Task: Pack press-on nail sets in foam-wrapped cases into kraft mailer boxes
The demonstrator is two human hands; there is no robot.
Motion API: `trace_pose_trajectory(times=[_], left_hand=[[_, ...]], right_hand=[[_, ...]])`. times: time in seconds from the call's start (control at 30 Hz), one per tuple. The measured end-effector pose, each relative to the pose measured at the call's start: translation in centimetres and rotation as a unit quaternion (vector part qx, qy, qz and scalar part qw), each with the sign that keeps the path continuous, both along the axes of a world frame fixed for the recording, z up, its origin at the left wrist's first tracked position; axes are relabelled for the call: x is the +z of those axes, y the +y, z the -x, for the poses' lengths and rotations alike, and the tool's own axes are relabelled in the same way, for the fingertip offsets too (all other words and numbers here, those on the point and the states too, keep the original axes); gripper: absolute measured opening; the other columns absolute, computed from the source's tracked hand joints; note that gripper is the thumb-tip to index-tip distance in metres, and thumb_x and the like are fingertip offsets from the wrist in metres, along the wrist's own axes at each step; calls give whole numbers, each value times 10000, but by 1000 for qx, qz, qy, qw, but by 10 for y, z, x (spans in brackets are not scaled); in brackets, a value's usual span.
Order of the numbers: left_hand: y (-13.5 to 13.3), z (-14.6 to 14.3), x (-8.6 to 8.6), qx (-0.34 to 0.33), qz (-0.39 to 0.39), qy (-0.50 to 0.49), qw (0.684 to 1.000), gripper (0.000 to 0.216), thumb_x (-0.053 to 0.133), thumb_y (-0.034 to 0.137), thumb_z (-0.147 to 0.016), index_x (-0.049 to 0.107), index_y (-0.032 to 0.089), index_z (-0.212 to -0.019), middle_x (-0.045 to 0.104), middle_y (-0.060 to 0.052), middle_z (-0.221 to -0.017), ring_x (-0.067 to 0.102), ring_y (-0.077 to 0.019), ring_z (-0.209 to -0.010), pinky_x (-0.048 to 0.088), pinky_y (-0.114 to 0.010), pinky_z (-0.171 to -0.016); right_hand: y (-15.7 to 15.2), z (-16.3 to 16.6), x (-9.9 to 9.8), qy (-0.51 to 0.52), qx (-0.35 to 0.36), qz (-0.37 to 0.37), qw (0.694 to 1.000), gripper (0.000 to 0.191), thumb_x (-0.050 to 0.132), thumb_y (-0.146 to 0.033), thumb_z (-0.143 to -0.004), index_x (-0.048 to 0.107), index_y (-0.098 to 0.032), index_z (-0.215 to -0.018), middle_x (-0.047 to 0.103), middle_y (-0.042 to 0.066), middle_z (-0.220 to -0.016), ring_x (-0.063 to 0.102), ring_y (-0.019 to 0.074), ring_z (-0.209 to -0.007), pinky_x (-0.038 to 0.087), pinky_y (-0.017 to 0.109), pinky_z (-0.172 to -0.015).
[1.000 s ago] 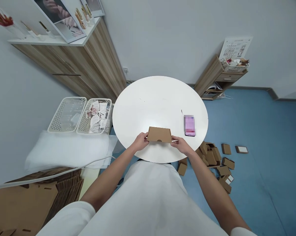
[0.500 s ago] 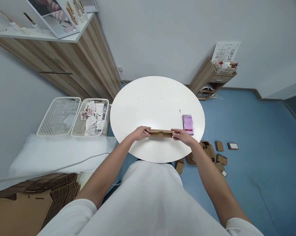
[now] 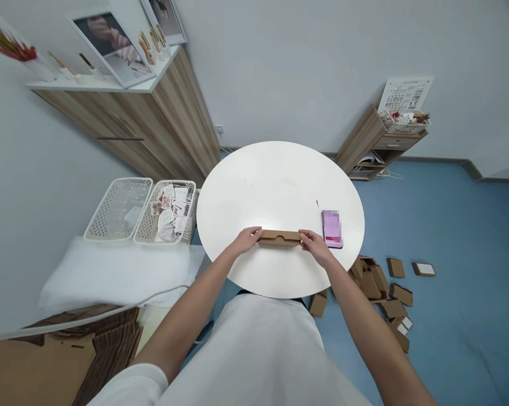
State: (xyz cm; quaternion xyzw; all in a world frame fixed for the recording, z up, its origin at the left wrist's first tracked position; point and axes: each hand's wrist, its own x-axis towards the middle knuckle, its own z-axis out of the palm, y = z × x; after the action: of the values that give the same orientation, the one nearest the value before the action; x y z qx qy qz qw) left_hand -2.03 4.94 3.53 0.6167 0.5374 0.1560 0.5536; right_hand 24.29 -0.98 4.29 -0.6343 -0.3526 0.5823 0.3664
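A small brown cardboard box [image 3: 279, 238] with a thumb notch in its front edge is held between my two hands, over the near half of the round white table [image 3: 271, 186]. My left hand [image 3: 248, 239] grips its left end, fingers closed on the corner. At the opposite end my right hand [image 3: 314, 246] pinches the right corner. The box's top looks flat and closed from here. Just right of my right hand lies a phone [image 3: 332, 230] with a lit pink-purple screen.
Several small cardboard boxes [image 3: 370, 282] lie on the blue floor at the right. Two white plastic baskets [image 3: 136, 237] stand left of the table, above white foam sheets [image 3: 119, 276]. Flat cardboard [image 3: 38, 366] is stacked at lower left. A wood cabinet [image 3: 173, 107] stands behind.
The view has shifted, so the whole scene sits lower and further right. The box's top now shows more fully, with both hands still on its ends.
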Motion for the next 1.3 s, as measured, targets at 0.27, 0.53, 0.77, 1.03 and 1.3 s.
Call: trace_pose_trajectory(times=[0.27, 0.53, 0.77, 1.03, 1.3], left_hand=[[-8, -10, -18, 38, -31, 19, 999, 445, 439, 419, -811, 486, 198, -1194, 550, -57, -940, 549, -109, -621, 471, -268, -613], [-41, -4, -33, 46, -106, -4, 993, 371, 473, 287, -811, 485, 216, -1175, 513, -67, -1027, 570, -114, -713, 487, -295, -714], [-94, 4, -56, 67, -113, -23, 991, 349, 522, 179, -763, 496, 189, -1111, 520, -91, -1111, 563, -171, -926, 455, -351, -839], [-109, -2, -53, 158, -16, -6, 987, 646, 582, 353, -746, 288, 170, -1291, 429, -156, -1241, 504, -216, -1058, 414, -351, -862], [-86, -1, -49, 95, 7, 56, 994, 722, 650, 407, -669, 349, 155, -1274, 484, -145, -1171, 543, -204, -930, 436, -327, -787]], right_hand=[[-6, 22, -17, -54, -52, -41, 996, 366, 523, -405, -723, 518, -241, -1050, 520, 39, -1035, 549, 93, -594, 484, 280, -576], [-32, 22, -21, -150, -12, -112, 982, 361, 470, -304, -733, 514, -229, -1083, 538, 57, -1103, 574, 124, -678, 479, 351, -713], [-94, 50, -60, -160, -70, -103, 979, 340, 469, -300, -713, 525, -199, -1032, 577, 74, -1077, 585, 198, -922, 443, 398, -843], [-118, 65, -52, -128, -153, -32, 979, 552, 573, -356, -669, 412, -249, -1187, 444, 81, -1276, 495, 211, -1099, 424, 370, -892], [-92, 53, -31, -132, -176, 10, 975, 457, 594, -381, -648, 490, -224, -1065, 509, 79, -1168, 552, 194, -949, 466, 339, -794]])
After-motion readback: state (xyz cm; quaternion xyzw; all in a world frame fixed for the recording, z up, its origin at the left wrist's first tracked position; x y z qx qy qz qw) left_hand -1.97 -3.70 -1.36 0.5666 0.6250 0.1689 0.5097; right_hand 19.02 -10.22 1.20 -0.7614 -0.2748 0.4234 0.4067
